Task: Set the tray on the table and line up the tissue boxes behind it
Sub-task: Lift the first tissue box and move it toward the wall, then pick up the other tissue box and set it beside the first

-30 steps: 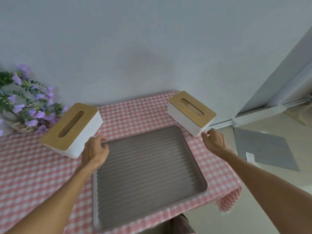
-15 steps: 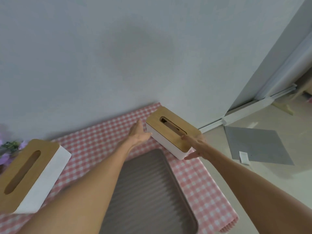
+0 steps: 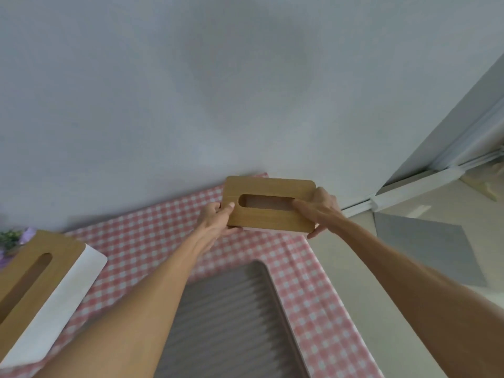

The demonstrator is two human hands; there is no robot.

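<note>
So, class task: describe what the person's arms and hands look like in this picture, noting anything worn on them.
Both forearms are bare as far as the frame shows: no sleeves or cuffs in view. The left hand and right hand wear no gloves, and no watch, bracelet or ring can be seen on the visible wrists and fingers. Nails look short and unpainted, though the picture is slightly soft.

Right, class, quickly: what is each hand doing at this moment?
Left hand: closed on the left end of the tissue box.
Right hand: closed on the same box's right end.

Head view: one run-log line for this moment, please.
hands: left, right grip far tissue box | tray: on table | near tissue box: untouched
</note>
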